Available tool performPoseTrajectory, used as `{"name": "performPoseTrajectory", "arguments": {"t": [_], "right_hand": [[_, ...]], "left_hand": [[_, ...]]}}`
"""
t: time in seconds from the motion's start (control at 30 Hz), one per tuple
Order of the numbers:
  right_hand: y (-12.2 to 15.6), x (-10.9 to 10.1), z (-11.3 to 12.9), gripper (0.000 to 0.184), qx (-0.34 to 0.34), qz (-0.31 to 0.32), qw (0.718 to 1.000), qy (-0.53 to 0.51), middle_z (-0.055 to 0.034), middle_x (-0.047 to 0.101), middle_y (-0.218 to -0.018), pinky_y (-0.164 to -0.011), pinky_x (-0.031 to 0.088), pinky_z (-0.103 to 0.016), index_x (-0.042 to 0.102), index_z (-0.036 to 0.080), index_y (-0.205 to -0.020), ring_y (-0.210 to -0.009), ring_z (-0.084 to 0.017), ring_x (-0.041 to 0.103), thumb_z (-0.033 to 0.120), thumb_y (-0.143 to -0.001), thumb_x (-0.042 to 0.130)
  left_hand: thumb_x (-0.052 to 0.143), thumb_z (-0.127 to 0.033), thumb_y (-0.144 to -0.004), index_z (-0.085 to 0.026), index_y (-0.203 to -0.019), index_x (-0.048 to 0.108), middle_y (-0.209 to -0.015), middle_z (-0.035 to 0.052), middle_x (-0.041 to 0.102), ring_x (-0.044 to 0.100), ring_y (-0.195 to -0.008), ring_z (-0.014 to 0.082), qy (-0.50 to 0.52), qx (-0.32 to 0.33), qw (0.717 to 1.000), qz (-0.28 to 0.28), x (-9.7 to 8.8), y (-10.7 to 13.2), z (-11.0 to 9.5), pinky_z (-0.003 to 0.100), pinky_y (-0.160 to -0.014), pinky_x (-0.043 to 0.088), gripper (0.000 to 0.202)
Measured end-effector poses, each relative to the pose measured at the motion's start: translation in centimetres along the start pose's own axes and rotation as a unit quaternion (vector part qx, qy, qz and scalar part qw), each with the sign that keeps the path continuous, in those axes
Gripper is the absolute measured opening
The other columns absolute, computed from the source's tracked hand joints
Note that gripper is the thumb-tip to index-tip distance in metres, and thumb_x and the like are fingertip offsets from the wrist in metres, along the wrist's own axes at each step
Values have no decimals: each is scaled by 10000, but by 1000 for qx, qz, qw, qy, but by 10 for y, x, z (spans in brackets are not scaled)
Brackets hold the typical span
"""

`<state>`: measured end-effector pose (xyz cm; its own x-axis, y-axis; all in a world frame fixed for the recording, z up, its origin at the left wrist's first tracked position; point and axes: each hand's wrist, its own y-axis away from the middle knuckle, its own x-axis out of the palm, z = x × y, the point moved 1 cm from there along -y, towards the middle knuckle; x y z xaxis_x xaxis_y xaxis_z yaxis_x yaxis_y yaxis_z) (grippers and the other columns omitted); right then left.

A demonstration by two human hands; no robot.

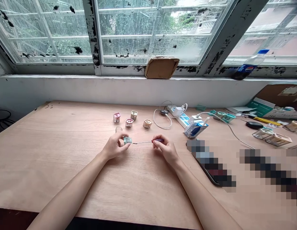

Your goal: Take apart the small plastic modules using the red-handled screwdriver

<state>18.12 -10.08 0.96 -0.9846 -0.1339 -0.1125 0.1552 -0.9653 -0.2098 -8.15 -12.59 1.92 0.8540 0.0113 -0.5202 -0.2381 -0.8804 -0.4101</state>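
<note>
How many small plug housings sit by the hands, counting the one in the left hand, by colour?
Pink housings: 2
Tan housings: 2
Clear housing: 1
Teal housing, in the left hand: 1
Total: 6

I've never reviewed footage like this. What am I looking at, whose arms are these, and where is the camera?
These are a person's own bare arms, seen from a camera worn on their head, looking forward and down. The left hand pinches a small square clear housing. The right hand holds a thin screwdriver with a dark handle, its shaft pointing at that housing. On the wooden table stand several small socket housings, and a white power strip lies beyond, below a window.
</note>
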Motion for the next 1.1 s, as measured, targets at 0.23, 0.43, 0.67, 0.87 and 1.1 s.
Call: {"name": "performPoseTrajectory", "arguments": {"t": [0.23, 0.43, 0.67, 0.87, 1.1], "right_hand": [[-1, -3, 1, 193, 6, 11, 999, -30, 9, 572, -688, -554, 437, -261, 632, 194, -812, -593, -137, 538, 359, -750, 710], [0, -2, 3, 200, 14, 21, 1000, -19, 10, 567, -674, -540, 422, -259, 630, 191, -809, -586, -136, 528, 366, -748, 706], [1, 1, 8, 201, 19, 21, 1000, -9, 20, 561, -641, -549, 412, -262, 632, 188, -799, -578, -132, 513, 366, -750, 712], [3, 3, 10, 221, 12, 11, 1000, 14, 12, 570, -654, -554, 417, -268, 640, 188, -812, -588, -139, 523, 390, -758, 711], [3, 3, 10, 238, 7, 5, 1000, 19, 12, 567, -635, -552, 427, -267, 640, 185, -818, -584, -140, 520, 407, -769, 706]], "left_hand": [[648, -234, -842, -182, -1081, 635, -1106, 84, 651, 590, -751, 118, -19, 58, 997, 36, 6, 2, -8, 206, -575, 523, 246], [644, -240, -855, -202, -1123, 605, -1034, 60, 669, 597, -747, 128, -39, 58, 995, 65, 9, 4, -9, 222, -599, 532, 274], [640, -238, -857, -208, -1162, 583, -1081, 50, 678, 618, -736, 120, -22, 44, 995, 85, 11, 6, -10, 231, -627, 547, 312], [622, -241, -887, -214, -1152, 587, -1230, 77, 661, 648, -778, 128, -23, 47, 996, 79, 13, 6, -9, 243, -656, 549, 268], [549, -208, -947, -220, -1111, 604, -1275, 81, 647, 671, -835, 134, -56, 88, 990, 95, 12, 5, -13, 234, -676, 537, 173]]}}
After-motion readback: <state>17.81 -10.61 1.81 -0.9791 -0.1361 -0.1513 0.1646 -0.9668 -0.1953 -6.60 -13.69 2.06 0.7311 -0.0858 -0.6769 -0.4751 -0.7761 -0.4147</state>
